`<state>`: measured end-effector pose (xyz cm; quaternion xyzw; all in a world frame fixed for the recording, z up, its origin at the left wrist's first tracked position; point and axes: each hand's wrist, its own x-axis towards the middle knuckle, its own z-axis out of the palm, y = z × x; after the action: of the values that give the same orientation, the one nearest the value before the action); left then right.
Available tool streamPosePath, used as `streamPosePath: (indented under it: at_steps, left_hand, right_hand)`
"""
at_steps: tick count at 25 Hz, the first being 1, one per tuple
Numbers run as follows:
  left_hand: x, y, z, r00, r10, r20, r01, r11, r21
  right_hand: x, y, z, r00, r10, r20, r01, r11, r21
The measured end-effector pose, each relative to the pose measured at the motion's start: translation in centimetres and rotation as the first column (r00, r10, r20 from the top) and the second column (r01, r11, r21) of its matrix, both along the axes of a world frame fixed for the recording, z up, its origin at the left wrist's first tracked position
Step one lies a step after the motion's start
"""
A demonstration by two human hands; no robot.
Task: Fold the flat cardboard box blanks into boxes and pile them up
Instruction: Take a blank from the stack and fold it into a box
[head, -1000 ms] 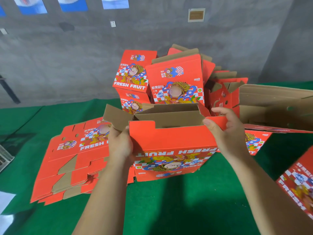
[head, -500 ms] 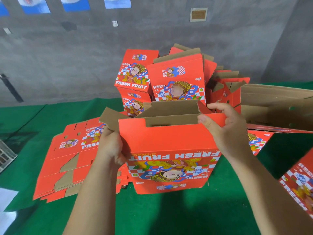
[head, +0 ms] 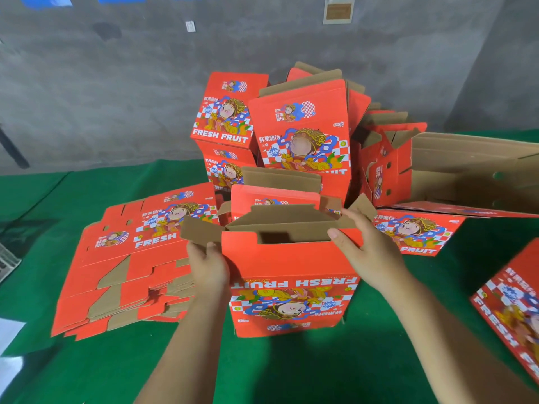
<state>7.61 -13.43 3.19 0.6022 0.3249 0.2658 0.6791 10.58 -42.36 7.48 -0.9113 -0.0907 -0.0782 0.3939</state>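
Two hands work half-formed red printed cardboard fruit box (head: 291, 275), standing upside down on green felt-covered table (head: 306, 371). Left hand (head: 208, 265) fingers curled on brown side flap at left corner; right hand (head: 369, 252) thumb and fingers clamp top rim. Stack of flat red box blanks (head: 131, 258) lies left; pile of folded red boxes (head: 294, 126) rises behind.

Green mat (head: 291, 371): flat blanks stack (head: 125, 266) at 9 o'clock, folded boxes pile (head: 291, 126) at 12, prob. more boxes (head: 513, 310) at 3.
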Motion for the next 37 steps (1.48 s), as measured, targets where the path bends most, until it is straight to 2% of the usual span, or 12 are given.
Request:
streamPosePath:
  at_steps: [4,6,9,12,18,22,24,26,28,32,35,37]
  left_hand:
    - [-0.2,-0.6,-0.8,0.998,-0.004,0.060,-0.016,0.943,0.333]
    - [-0.4,-0.5,-1.3,0.996,-0.062,0.063,0.010,0.783,0.622]
    - [-0.5,-0.5,-1.2,0.987,-0.158,-0.043,0.121,0.530,0.839]
    - [-0.6,-0.3,-1.2,0.978,-0.174,-0.112,0.178,0.429,0.886]
    - [-0.7,0.0,-1.4,0.981,-0.167,-0.103,0.162,0.391,0.906]
    - [-0.4,-0.2,-1.4,0.953,-0.191,-0.237,0.289,0.328,0.899]
    - [0.1,0.3,-1.3,0.878,-0.163,-0.450,0.478,0.245,0.844]
    - [1.3,0.8,-1.2,0.731,-0.109,-0.674,0.681,0.192,0.707]
    - [2.9,0.7,-1.2,0.634,-0.006,-0.774,0.770,0.107,0.630]
    - [4.7,0.1,-0.5,0.673,0.068,-0.737,0.713,0.204,0.670]
    - [3.7,0.0,-1.9,0.850,0.013,-0.527,0.508,0.246,0.825]
    - [3.5,0.4,-2.3,0.928,-0.140,-0.345,0.372,0.411,0.833]
  right_hand:
    - [1.1,-0.9,-1.7,0.982,-0.004,-0.190,-0.006,0.999,-0.054]
    - [1.1,-0.7,-2.9,0.960,-0.155,-0.234,0.086,0.955,-0.283]
    - [0.7,0.9,-2.7,0.976,-0.217,0.019,0.197,0.843,-0.500]
    - [0.7,4.2,-2.8,0.941,0.026,0.338,0.181,0.805,-0.565]
    - [3.6,6.4,-2.9,0.997,0.071,-0.019,-0.067,0.785,-0.616]
    - [4.5,6.7,-3.5,0.999,0.024,-0.030,-0.038,0.749,-0.661]
    - [4.0,7.2,-4.4,0.997,0.059,0.044,-0.014,0.739,-0.674]
    - [3.3,7.0,-4.9,0.981,0.101,0.168,0.031,0.767,-0.641]
    - [2.8,6.4,-5.2,0.964,0.120,0.236,0.046,0.803,-0.595]
    - [2.1,5.5,-6.0,0.879,0.277,0.387,-0.042,0.855,-0.517]
    - [1.4,4.8,-6.7,0.862,0.317,0.395,-0.146,0.902,-0.406]
    - [1.4,4.5,-6.6,0.916,0.230,0.327,-0.144,0.953,-0.268]
